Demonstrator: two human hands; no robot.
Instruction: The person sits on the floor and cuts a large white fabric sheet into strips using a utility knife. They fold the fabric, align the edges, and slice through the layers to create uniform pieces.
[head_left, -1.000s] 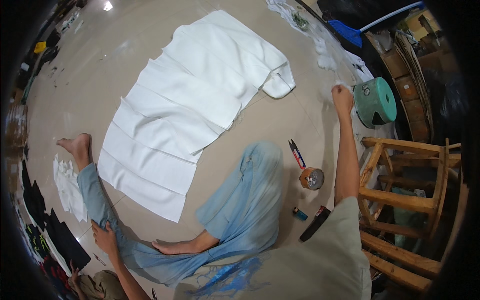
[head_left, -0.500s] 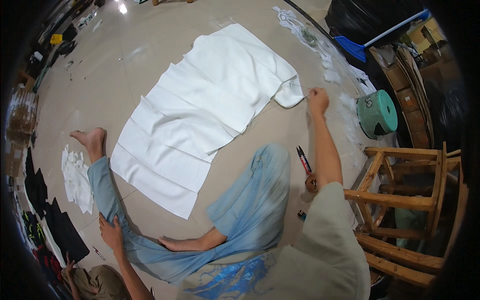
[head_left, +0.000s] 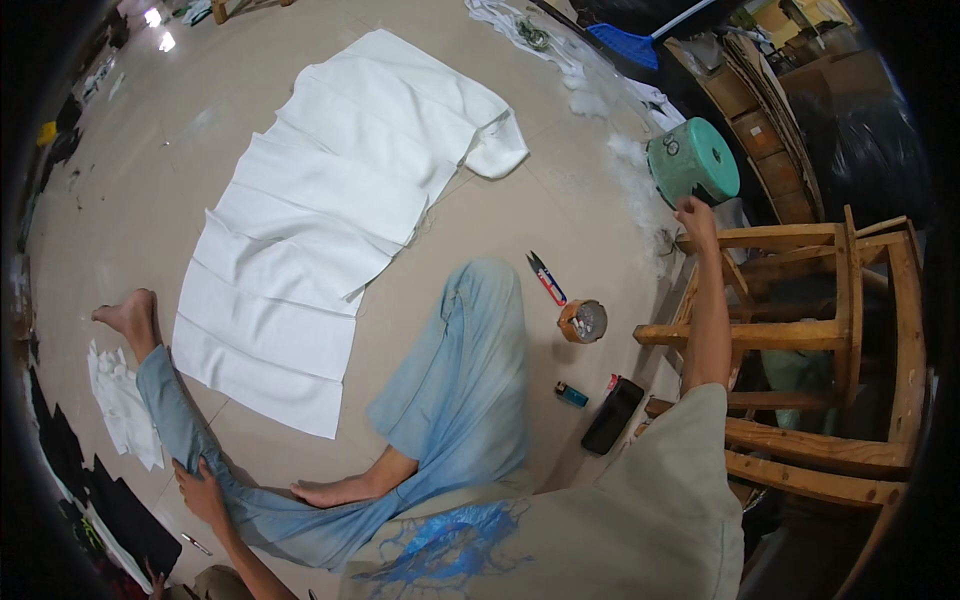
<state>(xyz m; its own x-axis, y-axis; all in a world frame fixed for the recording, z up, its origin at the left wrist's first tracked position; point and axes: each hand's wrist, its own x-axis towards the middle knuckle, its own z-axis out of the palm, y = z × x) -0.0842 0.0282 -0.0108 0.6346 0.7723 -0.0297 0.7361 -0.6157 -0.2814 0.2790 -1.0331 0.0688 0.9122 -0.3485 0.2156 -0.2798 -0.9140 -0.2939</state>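
Observation:
White fabric [head_left: 290, 220] lies spread on the tiled floor, folded over at its far right corner, with loose threads along its right edge. My left hand [head_left: 203, 492] rests on my outstretched lower leg, fingers lying apart on the denim. Out to the right, my right hand [head_left: 697, 220] is raised with its fingers pinched, in front of the lower edge of a green round plastic stool [head_left: 697, 165]. Whatever is between those fingers, if anything, is too small to make out. Thread snips [head_left: 546, 277] lie by my bent knee, touching or nearly touching a small round ashtray [head_left: 582, 321].
A lighter [head_left: 571, 394] and a black phone-like case [head_left: 612, 415] lie at my right side. Wooden stools [head_left: 800, 335] stand beyond my right arm. White fluff and scraps [head_left: 630, 150] line the far right floor. White cloth pieces [head_left: 125, 405] lie beside my left foot.
My right hand has moved from beside the fabric's far right corner to the green stool. The view has turned rightward, bringing the ashtray and black case into sight. My left hand stays on the leg.

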